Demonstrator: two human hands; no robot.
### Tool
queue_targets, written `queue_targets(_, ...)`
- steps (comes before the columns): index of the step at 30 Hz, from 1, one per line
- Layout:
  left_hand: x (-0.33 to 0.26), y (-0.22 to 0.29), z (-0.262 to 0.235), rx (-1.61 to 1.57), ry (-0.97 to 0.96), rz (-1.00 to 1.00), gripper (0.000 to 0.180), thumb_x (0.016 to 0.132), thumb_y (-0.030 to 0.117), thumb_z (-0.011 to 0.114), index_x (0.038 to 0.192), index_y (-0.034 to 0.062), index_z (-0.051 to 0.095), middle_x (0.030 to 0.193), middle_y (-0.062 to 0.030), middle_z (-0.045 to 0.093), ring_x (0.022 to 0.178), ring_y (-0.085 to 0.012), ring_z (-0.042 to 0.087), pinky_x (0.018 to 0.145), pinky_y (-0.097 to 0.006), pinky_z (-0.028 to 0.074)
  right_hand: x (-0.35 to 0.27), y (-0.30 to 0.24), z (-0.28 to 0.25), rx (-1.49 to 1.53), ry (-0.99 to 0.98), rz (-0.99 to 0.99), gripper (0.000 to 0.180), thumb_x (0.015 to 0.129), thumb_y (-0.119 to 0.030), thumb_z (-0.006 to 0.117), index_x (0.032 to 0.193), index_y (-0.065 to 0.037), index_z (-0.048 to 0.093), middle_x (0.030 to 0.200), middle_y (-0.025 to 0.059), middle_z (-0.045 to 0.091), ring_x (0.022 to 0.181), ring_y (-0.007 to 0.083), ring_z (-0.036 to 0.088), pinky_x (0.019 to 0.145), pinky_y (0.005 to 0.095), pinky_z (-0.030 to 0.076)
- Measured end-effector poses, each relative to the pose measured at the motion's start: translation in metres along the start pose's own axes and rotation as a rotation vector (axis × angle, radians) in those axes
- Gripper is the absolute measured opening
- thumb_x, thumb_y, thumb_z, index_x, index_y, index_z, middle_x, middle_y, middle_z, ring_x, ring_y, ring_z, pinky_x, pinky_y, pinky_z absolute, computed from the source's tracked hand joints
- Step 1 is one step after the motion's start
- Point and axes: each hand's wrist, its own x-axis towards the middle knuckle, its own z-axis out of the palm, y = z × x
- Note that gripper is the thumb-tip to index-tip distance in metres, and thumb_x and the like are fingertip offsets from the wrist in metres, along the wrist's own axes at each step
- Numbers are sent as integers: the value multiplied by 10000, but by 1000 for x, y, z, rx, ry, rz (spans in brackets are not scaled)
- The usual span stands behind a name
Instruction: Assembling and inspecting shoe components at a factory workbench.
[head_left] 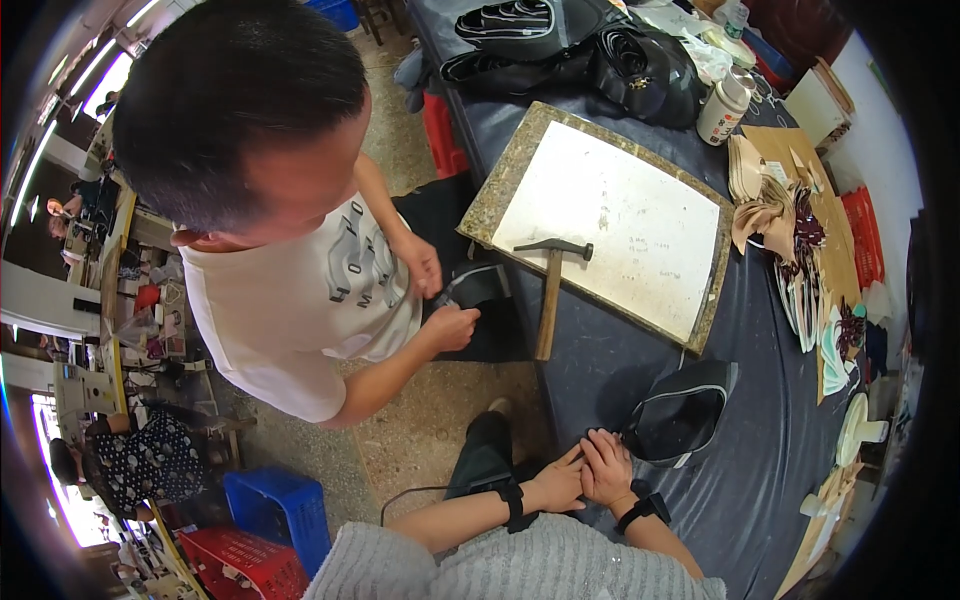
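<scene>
My left hand [560, 484] rests at the table's near edge, its fingers stretched and meeting my right hand [607, 468]. The right one lies with its fingers loosely extended over the left fingertips; no object shows in either. Just beyond the right fingers stands a black shoe upper [668, 425] with grey edging, its opening turned up. A hammer [551, 300] with a wooden handle lies across a white-topped stone slab [480, 215], the handle's end jutting past the slab. Across from me, a co-worker's hands [447, 328] pinch a similar dark piece with a grey edge.
Black rolled pieces [570, 55] are heaped at the table's far end beside a white can [725, 108]. Stacked cut pieces [775, 205] line the right side. On the floor at left sit a blue crate [278, 510] and a red basket [245, 562]. The co-worker [290, 310] sits close by.
</scene>
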Motion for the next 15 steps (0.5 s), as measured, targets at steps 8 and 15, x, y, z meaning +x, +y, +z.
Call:
queue_targets(8, -2, -1, 5, 34, 97, 30, 625, 856, 495, 587, 1280, 37, 561, 1348, -149, 518, 1421, -328, 236, 1179, -517, -28, 0, 0, 0, 2, 6, -2, 400, 775, -212, 598, 1148, -74, 644, 1240, 116, 592, 1170, 313, 551, 1005, 472, 436)
queue_targets(15, -3, -1, 0, 40, 83, 34, 609, 856, 486, 590, 1277, 47, 568, 1351, -132, 520, 1425, -315, 232, 1178, -518, -48, 0, 0, 0, -12, -7, -1, 402, 775, -220, 597, 1149, -78, 646, 1240, 112, 593, 1173, 308, 551, 1009, 470, 434)
